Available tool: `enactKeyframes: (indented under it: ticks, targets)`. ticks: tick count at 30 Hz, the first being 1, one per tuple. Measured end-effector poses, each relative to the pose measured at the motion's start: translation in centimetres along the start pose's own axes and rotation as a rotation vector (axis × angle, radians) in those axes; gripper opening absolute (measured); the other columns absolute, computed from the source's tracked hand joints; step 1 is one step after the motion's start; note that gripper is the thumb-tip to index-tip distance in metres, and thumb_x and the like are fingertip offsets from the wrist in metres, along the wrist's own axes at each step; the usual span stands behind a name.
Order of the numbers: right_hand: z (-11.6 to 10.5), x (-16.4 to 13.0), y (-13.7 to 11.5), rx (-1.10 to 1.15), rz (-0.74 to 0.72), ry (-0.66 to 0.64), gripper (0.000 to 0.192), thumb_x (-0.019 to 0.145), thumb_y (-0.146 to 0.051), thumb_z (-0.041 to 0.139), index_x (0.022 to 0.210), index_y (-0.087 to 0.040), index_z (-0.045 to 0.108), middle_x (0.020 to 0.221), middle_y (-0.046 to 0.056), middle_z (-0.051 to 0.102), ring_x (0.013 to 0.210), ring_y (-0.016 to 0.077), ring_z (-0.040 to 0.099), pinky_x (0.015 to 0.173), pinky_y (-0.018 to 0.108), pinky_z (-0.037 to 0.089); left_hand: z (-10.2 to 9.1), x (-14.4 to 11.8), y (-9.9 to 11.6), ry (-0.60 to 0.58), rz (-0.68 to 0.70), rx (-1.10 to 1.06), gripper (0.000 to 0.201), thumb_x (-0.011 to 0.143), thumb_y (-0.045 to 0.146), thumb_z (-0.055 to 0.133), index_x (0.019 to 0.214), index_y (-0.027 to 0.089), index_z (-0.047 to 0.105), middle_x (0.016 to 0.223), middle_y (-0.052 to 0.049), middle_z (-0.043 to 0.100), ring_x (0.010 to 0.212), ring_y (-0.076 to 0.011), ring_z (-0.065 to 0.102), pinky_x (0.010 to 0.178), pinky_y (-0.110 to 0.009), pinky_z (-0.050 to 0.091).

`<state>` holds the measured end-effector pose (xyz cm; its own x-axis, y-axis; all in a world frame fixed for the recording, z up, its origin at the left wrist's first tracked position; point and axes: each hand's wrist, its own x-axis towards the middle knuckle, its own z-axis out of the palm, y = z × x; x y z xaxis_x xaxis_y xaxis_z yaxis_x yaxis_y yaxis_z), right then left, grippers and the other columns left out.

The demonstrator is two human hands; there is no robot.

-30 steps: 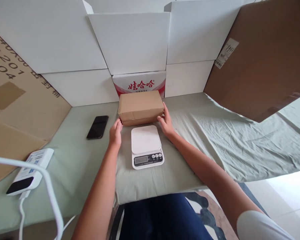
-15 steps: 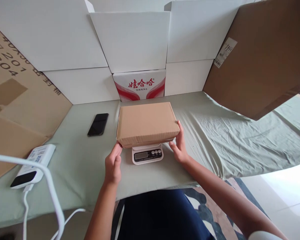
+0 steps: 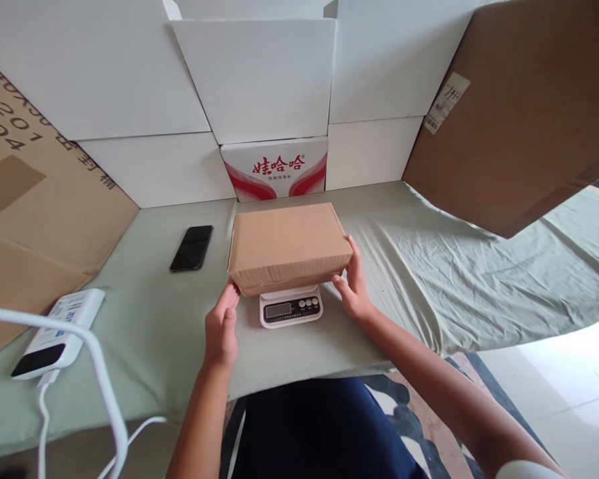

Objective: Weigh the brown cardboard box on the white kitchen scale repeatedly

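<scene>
A closed brown cardboard box (image 3: 289,243) sits over a white digital kitchen scale (image 3: 291,321), covering its weighing platform. The scale's display and several buttons show in front of the box, and I cannot read any figure on it. My left hand (image 3: 222,326) holds the box at its front left lower corner, fingers under the edge and thumb apart. At the right end, my right hand (image 3: 353,286) grips the box, with its thumb near the front lower corner and its fingers along the side. Whether the box rests fully on the scale is hidden.
Left of the box lies a black phone (image 3: 192,248) on the green cloth (image 3: 150,319). A white power bank (image 3: 62,332) with a cable is farther left. White cartons (image 3: 259,80) stand behind, one with red print, and brown cartons (image 3: 509,120) flank both sides.
The whole view has shifted slightly. Both hands stay on the box, which remains over the scale with hardly any movement.
</scene>
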<state>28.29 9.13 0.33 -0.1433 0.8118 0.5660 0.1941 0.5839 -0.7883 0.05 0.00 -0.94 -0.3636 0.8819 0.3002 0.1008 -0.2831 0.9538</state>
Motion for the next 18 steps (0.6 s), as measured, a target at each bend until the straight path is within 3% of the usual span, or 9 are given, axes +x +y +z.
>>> enactKeyframes:
  ticks: [7,12,15,18]
  targets:
    - [0.0,0.0,0.3,0.053,0.027,0.064,0.082,0.099,-0.07,0.049,0.169,-0.041,0.018,0.169,0.01,0.037,0.153,0.0378,0.044,0.116,0.061,0.05,0.2,-0.1,0.2,0.017,0.024,0.009,0.09,0.091,0.075,0.058,0.157,0.013,0.055,0.158,-0.022,0.057,0.154,-0.0395,0.045,0.128,-0.053,0.035]
    - [0.1,0.5,-0.6,0.117,0.059,0.027,0.082,0.099,-0.069,0.053,0.168,-0.04,0.022,0.176,0.006,0.03,0.16,0.0388,0.035,0.125,0.064,0.042,0.6,0.3,0.3,0.015,-0.04,-0.064,0.083,0.092,0.072,0.059,0.151,0.013,0.062,0.154,-0.021,0.062,0.15,-0.0391,0.051,0.127,-0.053,0.039]
    - [0.4,3.6,-1.1,0.181,0.058,0.023,0.084,0.097,-0.071,0.054,0.168,-0.039,0.021,0.176,0.005,0.03,0.159,0.0376,0.038,0.126,0.062,0.041,1.1,3.3,1.2,0.029,-0.026,-0.13,0.079,0.09,0.071,0.062,0.146,0.015,0.067,0.153,-0.02,0.063,0.15,-0.0381,0.052,0.126,-0.054,0.038]
    - [1.6,8.0,0.3,0.204,-0.004,0.024,0.088,0.094,-0.076,0.054,0.166,-0.039,0.02,0.174,0.005,0.035,0.158,0.0349,0.04,0.128,0.059,0.039,2.4,8.4,1.6,0.05,0.012,-0.188,0.076,0.086,0.075,0.065,0.138,0.02,0.071,0.15,-0.017,0.066,0.151,-0.0354,0.051,0.127,-0.051,0.038]
